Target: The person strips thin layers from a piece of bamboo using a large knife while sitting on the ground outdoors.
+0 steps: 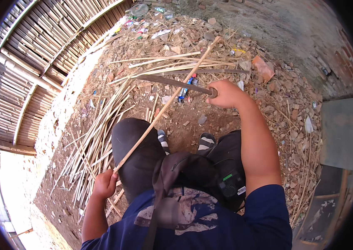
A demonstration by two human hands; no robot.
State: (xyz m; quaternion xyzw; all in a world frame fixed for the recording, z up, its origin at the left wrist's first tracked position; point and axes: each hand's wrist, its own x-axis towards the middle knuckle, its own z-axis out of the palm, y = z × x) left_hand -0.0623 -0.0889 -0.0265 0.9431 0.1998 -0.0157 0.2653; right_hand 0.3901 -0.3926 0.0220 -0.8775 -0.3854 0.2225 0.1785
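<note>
My left hand (104,183) is closed around the lower end of a long bamboo strip (166,109), which slants up and away to the right across my left knee. In my right hand (226,94) is the handle of a machete (159,80), its long dark blade pointing left. Blade and strip cross in the picture; I cannot tell whether they touch. Many cut bamboo strips (97,139) lie in a loose pile on the ground to the left of my knee.
More strips (164,62) and a dark flat length (222,71) lie ahead. Rubble and litter cover the ground, with a broken orange brick (263,68) at right. A slatted bamboo wall (38,54) stands left, a brick wall (285,25) far right, and a grey panel (341,133) nearer.
</note>
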